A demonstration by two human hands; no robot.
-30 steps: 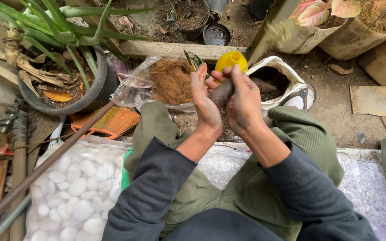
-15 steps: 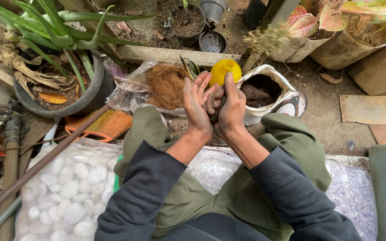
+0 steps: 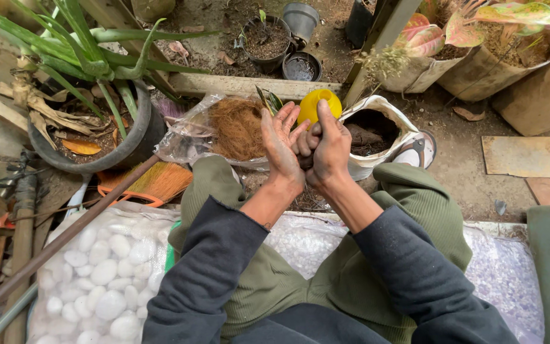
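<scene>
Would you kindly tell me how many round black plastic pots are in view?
3: big one with spiky plant at left, two small ones top centre; others may be hidden.

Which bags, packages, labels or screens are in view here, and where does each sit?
Clear plastic bag: left of the hands, holding brown fibre.
White sack: right of the hands, open, dark soil inside.
Clear sack of white pebbles: lower left, lying flat.
Clear sack: lower right, under the legs.
No labels or screens.

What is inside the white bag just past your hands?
The white bag holds dark soil with a brownish chunk on top. The right hand and left hand cover its near left edge, so what lies deeper or there cannot be seen.
</scene>
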